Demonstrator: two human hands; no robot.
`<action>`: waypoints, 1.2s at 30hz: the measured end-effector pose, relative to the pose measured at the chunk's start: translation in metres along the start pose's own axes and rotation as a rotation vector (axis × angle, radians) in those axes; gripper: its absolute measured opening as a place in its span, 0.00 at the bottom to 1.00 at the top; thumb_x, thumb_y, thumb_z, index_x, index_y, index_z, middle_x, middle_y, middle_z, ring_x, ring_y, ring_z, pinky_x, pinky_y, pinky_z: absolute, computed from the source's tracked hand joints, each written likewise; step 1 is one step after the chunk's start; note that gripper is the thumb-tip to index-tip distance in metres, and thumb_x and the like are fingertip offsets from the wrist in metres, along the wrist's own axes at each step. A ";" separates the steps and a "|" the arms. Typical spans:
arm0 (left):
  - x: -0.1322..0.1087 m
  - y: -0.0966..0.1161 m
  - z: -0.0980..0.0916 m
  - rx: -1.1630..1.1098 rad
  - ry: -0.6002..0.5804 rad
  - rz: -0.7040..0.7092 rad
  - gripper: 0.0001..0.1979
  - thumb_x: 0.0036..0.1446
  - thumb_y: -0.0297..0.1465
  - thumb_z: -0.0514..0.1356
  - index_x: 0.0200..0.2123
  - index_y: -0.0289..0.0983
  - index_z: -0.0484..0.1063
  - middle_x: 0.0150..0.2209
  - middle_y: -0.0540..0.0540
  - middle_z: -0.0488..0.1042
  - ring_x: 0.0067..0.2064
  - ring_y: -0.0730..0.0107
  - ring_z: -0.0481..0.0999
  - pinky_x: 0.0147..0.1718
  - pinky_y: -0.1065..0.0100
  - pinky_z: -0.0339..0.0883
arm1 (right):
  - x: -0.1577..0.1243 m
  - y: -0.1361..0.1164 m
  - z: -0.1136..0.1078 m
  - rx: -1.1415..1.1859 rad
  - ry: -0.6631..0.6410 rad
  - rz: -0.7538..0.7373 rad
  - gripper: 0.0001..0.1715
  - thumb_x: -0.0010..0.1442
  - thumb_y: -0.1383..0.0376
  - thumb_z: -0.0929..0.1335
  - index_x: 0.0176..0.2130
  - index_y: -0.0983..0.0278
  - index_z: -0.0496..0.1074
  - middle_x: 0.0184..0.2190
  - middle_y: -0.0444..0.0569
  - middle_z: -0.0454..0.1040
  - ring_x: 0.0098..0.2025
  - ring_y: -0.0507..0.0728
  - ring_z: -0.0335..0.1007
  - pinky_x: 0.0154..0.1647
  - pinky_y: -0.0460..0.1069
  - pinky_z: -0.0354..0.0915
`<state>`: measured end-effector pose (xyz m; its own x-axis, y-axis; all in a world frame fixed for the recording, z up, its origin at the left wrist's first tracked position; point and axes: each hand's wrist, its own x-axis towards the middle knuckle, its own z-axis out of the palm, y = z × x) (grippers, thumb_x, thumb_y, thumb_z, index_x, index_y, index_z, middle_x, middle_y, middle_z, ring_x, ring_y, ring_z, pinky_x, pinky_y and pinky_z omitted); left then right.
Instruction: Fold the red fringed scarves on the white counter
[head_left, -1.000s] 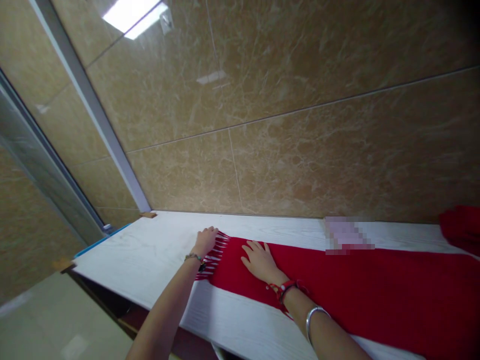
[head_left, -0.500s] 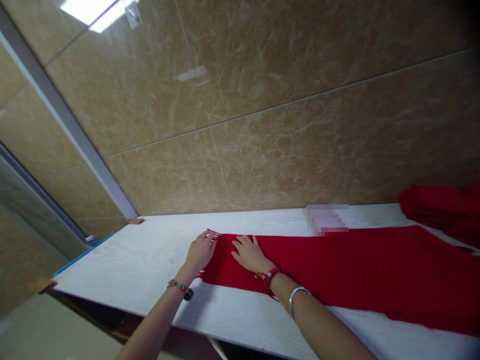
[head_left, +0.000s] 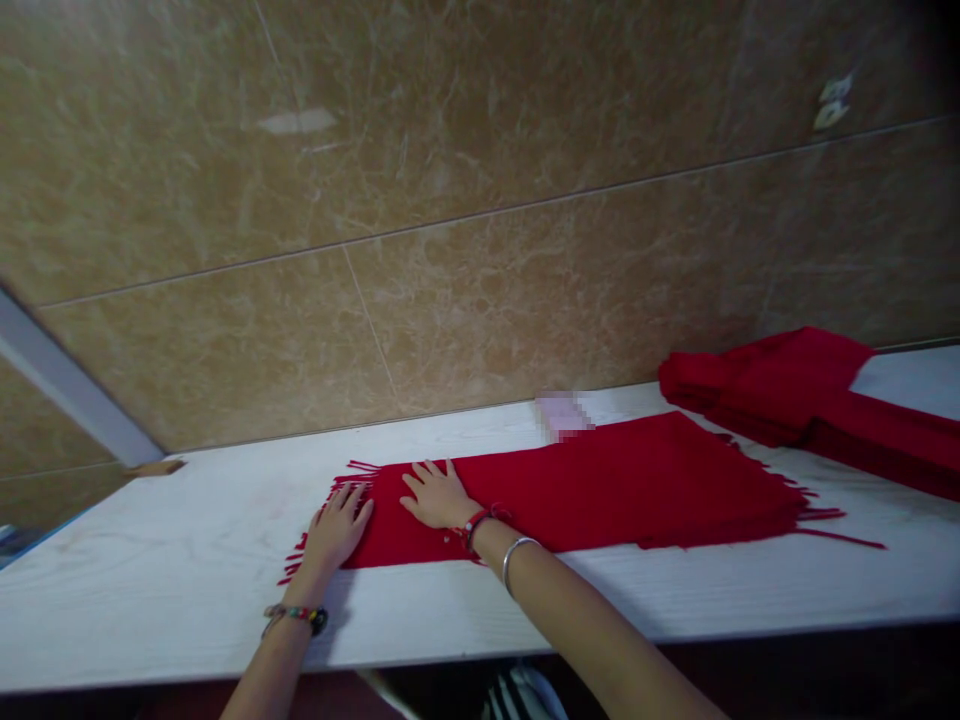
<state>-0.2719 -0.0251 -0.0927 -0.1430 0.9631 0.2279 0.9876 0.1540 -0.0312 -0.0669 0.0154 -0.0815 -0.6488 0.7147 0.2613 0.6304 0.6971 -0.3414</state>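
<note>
A red scarf (head_left: 600, 490) with fringed ends lies spread lengthwise on a white table (head_left: 187, 560). My left hand (head_left: 336, 525) rests flat at its left end, fingers spread over the edge where the fringe begins. Just to the right, my right hand (head_left: 441, 497) presses on the cloth, palm down with fingers apart. Neither hand grips anything. Part of the left fringe is hidden beneath my left hand. Loose strands of the right fringe (head_left: 832, 525) trail onto the tabletop.
Behind the scarf on the right lies a heap of folded red cloth (head_left: 780, 385). A small pinkish item (head_left: 562, 415), blurred out, sits at the table's back edge. A brown tiled wall (head_left: 480, 300) rises directly behind. A small brown block (head_left: 154, 468) is at the back left.
The view has swung to the right, bringing the scarf's right fringe and more of the red heap into sight. Both hands still lie on the scarf's left end, the left one over the fringe.
</note>
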 end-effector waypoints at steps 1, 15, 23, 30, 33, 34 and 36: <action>-0.001 0.001 -0.001 -0.011 0.015 -0.003 0.21 0.58 0.39 0.43 0.53 0.41 0.60 0.55 0.44 0.61 0.56 0.61 0.58 0.51 0.57 0.55 | -0.001 -0.001 -0.001 -0.003 0.009 -0.003 0.28 0.60 0.54 0.54 0.56 0.63 0.57 0.58 0.54 0.53 0.60 0.62 0.42 0.56 0.66 0.39; -0.014 0.029 -0.028 -0.047 0.282 0.286 0.14 0.55 0.30 0.49 0.44 0.37 0.68 0.48 0.40 0.66 0.49 0.60 0.65 0.47 0.58 0.60 | -0.013 0.089 -0.113 -0.152 -0.211 0.062 0.19 0.55 0.67 0.61 0.44 0.71 0.71 0.44 0.57 0.72 0.46 0.58 0.66 0.44 0.46 0.59; -0.046 0.118 -0.069 -0.091 -0.110 0.863 0.20 0.52 0.38 0.54 0.49 0.42 0.64 0.45 0.44 0.68 0.44 0.62 0.69 0.42 0.64 0.63 | -0.035 0.115 -0.140 -0.237 -0.327 0.137 0.17 0.52 0.69 0.63 0.42 0.68 0.73 0.41 0.54 0.74 0.43 0.57 0.69 0.39 0.44 0.60; -0.014 0.119 -0.065 -0.268 -0.248 0.679 0.17 0.56 0.38 0.48 0.47 0.43 0.67 0.45 0.46 0.70 0.45 0.64 0.69 0.45 0.66 0.60 | -0.080 0.086 -0.127 -0.160 -0.190 0.055 0.19 0.58 0.66 0.59 0.47 0.68 0.69 0.45 0.53 0.71 0.47 0.54 0.65 0.45 0.44 0.58; 0.020 0.115 -0.055 -0.331 -0.213 0.672 0.16 0.56 0.35 0.48 0.44 0.40 0.69 0.45 0.46 0.70 0.46 0.66 0.68 0.48 0.66 0.58 | -0.121 0.062 -0.108 -0.108 -0.085 -0.049 0.19 0.58 0.63 0.61 0.47 0.67 0.67 0.45 0.52 0.70 0.47 0.54 0.63 0.47 0.46 0.58; 0.032 0.116 -0.052 -0.343 -0.216 0.678 0.15 0.56 0.34 0.49 0.43 0.38 0.69 0.45 0.45 0.70 0.46 0.66 0.67 0.49 0.67 0.57 | -0.133 0.053 -0.101 -0.109 -0.060 -0.106 0.18 0.57 0.62 0.62 0.46 0.67 0.67 0.44 0.52 0.70 0.47 0.55 0.64 0.46 0.47 0.58; 0.055 0.121 -0.046 -0.350 -0.247 0.670 0.15 0.53 0.33 0.51 0.42 0.36 0.69 0.46 0.43 0.70 0.48 0.65 0.66 0.50 0.66 0.55 | -0.149 0.038 -0.088 -0.168 -0.017 -0.185 0.15 0.56 0.63 0.64 0.44 0.66 0.68 0.42 0.52 0.70 0.46 0.55 0.63 0.44 0.49 0.59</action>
<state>-0.1569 0.0367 -0.0396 0.5192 0.8535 0.0452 0.8256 -0.5145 0.2317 0.0911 -0.0593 -0.0543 -0.7661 0.5736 0.2898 0.5610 0.8169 -0.1339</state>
